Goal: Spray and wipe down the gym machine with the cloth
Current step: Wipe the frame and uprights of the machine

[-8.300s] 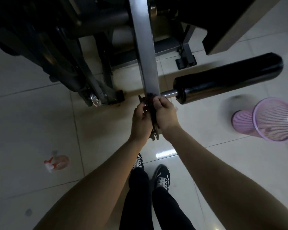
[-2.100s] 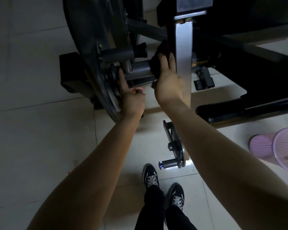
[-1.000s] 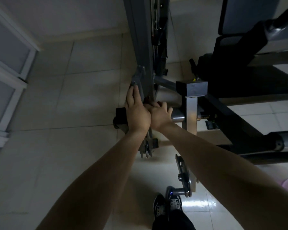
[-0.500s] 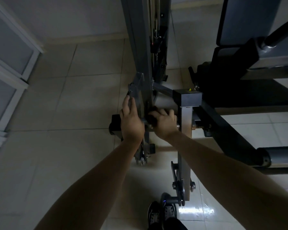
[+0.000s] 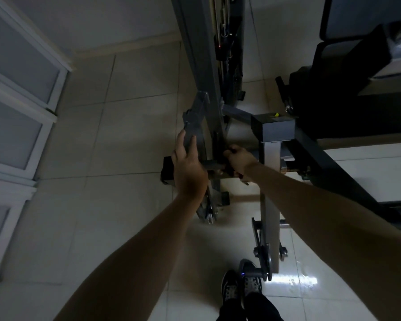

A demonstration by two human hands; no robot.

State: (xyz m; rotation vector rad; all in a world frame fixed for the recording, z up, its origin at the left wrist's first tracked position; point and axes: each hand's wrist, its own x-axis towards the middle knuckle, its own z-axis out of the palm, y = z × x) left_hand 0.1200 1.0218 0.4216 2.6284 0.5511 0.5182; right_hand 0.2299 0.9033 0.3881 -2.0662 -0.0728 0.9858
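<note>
The grey gym machine's tall upright post [image 5: 196, 72] rises from the floor in the middle of the head view. My left hand [image 5: 186, 163] rests with straight fingers against a flat grey bracket [image 5: 193, 126] on the post's left side. My right hand [image 5: 240, 162] grips a dark cloth [image 5: 229, 171] and presses it on a short horizontal bar at the post's base. Only a dark edge of the cloth shows under my fingers. No spray bottle is in view.
A grey swing arm [image 5: 270, 205] with a pedal peg hangs just right of my right forearm. Black padded seat parts [image 5: 347, 93] fill the upper right. White framed panels [image 5: 16, 100] line the left wall. My shoes [image 5: 241, 288] stand on glossy pale tiles.
My right hand has slid the cloth right along the short bar, away from my left hand. My left hand stays on the bracket. The view has moved slightly closer.
</note>
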